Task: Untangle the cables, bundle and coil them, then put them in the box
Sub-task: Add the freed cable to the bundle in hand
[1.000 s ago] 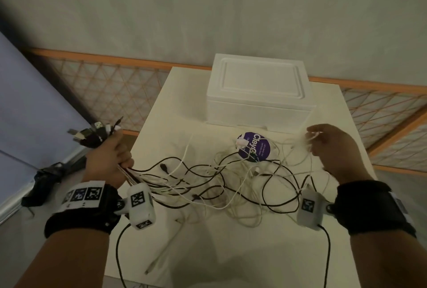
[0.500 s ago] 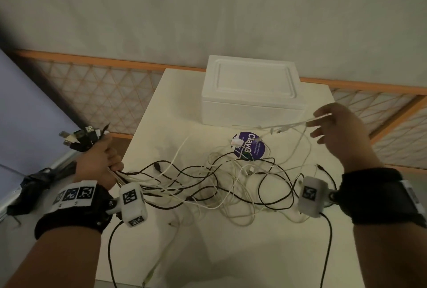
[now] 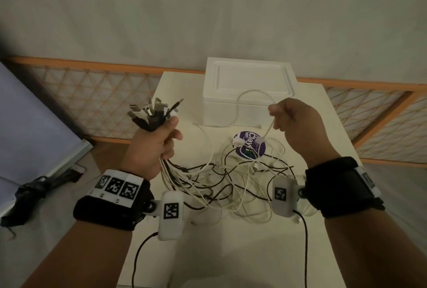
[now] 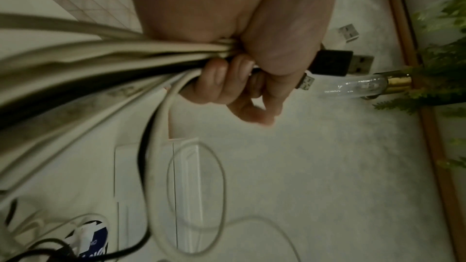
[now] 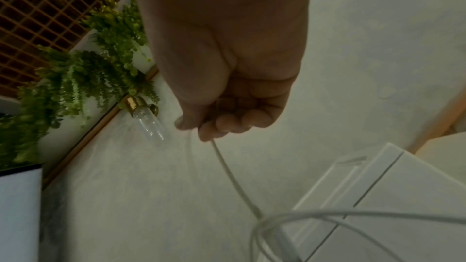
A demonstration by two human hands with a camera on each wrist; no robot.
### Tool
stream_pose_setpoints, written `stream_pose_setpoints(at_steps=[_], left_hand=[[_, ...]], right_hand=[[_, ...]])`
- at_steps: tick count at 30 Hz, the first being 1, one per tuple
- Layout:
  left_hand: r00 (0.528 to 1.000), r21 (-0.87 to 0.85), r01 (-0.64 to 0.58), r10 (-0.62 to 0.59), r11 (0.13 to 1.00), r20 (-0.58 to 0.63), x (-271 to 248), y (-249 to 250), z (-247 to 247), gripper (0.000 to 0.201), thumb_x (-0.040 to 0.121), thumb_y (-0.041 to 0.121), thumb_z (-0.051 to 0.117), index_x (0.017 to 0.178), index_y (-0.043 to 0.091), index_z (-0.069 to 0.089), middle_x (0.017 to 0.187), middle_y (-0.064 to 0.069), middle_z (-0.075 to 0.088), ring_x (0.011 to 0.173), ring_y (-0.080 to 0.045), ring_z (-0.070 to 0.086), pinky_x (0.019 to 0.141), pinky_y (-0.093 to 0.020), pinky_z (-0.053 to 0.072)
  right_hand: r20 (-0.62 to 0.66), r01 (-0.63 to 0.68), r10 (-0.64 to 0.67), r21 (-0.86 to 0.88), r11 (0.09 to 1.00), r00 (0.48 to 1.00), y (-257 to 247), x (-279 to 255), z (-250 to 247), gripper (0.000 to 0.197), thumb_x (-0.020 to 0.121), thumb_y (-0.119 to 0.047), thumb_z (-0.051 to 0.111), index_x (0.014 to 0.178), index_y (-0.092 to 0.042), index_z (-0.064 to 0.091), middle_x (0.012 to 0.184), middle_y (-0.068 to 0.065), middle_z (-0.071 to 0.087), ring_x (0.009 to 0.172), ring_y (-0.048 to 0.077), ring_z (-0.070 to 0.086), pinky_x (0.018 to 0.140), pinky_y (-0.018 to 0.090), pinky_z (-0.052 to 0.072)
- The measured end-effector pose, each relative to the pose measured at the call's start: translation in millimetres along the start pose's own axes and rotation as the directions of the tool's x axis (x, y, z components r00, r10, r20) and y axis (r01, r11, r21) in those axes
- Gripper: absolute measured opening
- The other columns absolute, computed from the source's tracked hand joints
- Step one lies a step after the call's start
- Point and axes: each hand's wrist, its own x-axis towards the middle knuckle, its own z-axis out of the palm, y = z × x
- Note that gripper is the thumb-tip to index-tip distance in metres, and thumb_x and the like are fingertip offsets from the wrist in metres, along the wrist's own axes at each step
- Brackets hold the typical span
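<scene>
Untangling is in hand: plug ends (image 3: 153, 112) are clenched in the left hand (image 3: 154, 146), a white cable (image 3: 268, 129) pinched by the right hand (image 3: 298, 125); next, it must be drawn free.

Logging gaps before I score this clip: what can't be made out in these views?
- Box contents: head view, closed lid hides them.
- Cable count in the left hand: head view, fingers cover the bundle; left wrist view blurs it.
- Where the white cable pinched by the right hand ends: lost in the tangle.
- Purple disc lettering: cables cross it.
</scene>
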Motion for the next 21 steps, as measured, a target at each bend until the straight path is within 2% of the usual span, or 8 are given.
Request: stream_pose_setpoints(at_steps=[3,7,9,12,14,16,18,21], left_hand=[[0.999,-0.040,0.013,-0.015,0.999,-0.046,3.2,-0.1,-10.7,0.022,0.095,0.021,0.055,0.074,0.021,0.048,0.048,0.008,0.043,0.035,-0.004,0.027,0.036,-0.016,0.022],[0.997,-0.044,0.043,-0.046,0.998,-0.063,1.1,-2.4,-17.1,0.027,0.096,0.019,0.055,0.071,0.021,0.046,0.045,0.009,0.038,0.034,-0.004,0.025,0.036,-0.015,0.022],[0.997,-0.053,0.040,-0.043,0.998,-0.069,1.6,-4.4,-21.7,0.027,0.096,0.019,0.055,0.070,0.021,0.046,0.045,0.010,0.037,0.034,-0.004,0.025,0.036,-0.015,0.021],[0.994,-0.097,0.053,-0.062,0.994,-0.093,5.8,-6.2,-37.9,0.029,0.095,0.022,0.056,0.069,0.022,0.044,0.044,0.010,0.034,0.034,-0.003,0.024,0.035,-0.015,0.021],[0.990,-0.144,0.078,-0.094,0.987,-0.107,9.2,-7.3,-50.7,0.031,0.094,0.026,0.057,0.067,0.023,0.041,0.044,0.011,0.032,0.032,-0.003,0.024,0.033,-0.015,0.022],[0.986,-0.182,0.098,-0.120,0.978,-0.115,10.7,-9.2,-58.5,0.033,0.094,0.027,0.056,0.066,0.024,0.038,0.043,0.011,0.031,0.031,-0.002,0.024,0.033,-0.014,0.023],[0.984,-0.190,0.108,-0.132,0.976,-0.116,11.5,-12.6,-60.1,0.034,0.093,0.028,0.055,0.066,0.023,0.036,0.042,0.011,0.030,0.030,-0.002,0.024,0.032,-0.014,0.022],[0.984,-0.170,0.111,-0.132,0.979,-0.117,9.7,-16.3,-56.4,0.035,0.091,0.030,0.057,0.065,0.023,0.035,0.042,0.011,0.030,0.031,-0.003,0.023,0.032,-0.015,0.022]], right_hand=[[-0.055,-0.023,0.030,0.126,0.992,0.998,-4.9,-3.1,-9.5,0.031,0.099,-0.030,0.043,0.073,-0.017,0.051,0.054,0.002,0.061,0.049,0.011,0.054,0.064,0.031,0.047],[0.070,0.052,-0.042,-0.150,0.987,0.997,-6.5,-8.8,-8.9,0.022,0.096,-0.031,0.049,0.081,-0.016,0.055,0.060,0.001,0.064,0.062,0.018,0.060,0.070,0.038,0.050],[0.052,0.081,-0.071,-0.235,0.969,0.996,-0.2,-10.1,-10.5,0.013,0.094,-0.026,0.052,0.087,-0.018,0.058,0.068,-0.001,0.066,0.068,0.022,0.063,0.072,0.039,0.051],[-0.114,-0.050,0.044,-0.047,0.998,0.992,21.4,-10.6,-14.9,0.015,0.093,-0.013,0.050,0.092,-0.027,0.055,0.081,-0.003,0.070,0.070,0.015,0.066,0.072,0.037,0.054],[-0.135,-0.195,0.215,0.149,0.969,0.967,42.9,-10.1,-13.4,0.030,0.092,-0.009,0.050,0.117,-0.024,0.049,0.107,0.004,0.069,0.089,0.014,0.067,0.082,0.033,0.052],[0.002,-0.362,0.362,0.014,0.932,0.932,63.5,-13.3,-3.0,0.065,0.090,-0.014,0.058,0.146,-0.017,0.024,0.139,0.009,0.051,0.121,0.021,0.053,0.100,0.026,0.037],[0.178,-0.390,0.411,-0.141,0.910,0.894,76.0,-26.4,20.1,0.094,0.084,-0.024,0.070,0.151,-0.017,0.005,0.151,0.010,0.034,0.133,0.025,0.041,0.107,0.031,0.032],[0.477,-0.048,0.352,-0.539,0.841,0.805,97.2,-53.1,65.7,0.096,0.073,-0.048,0.075,0.149,-0.027,0.021,0.157,0.010,0.016,0.141,0.028,0.024,0.114,0.042,0.025]])
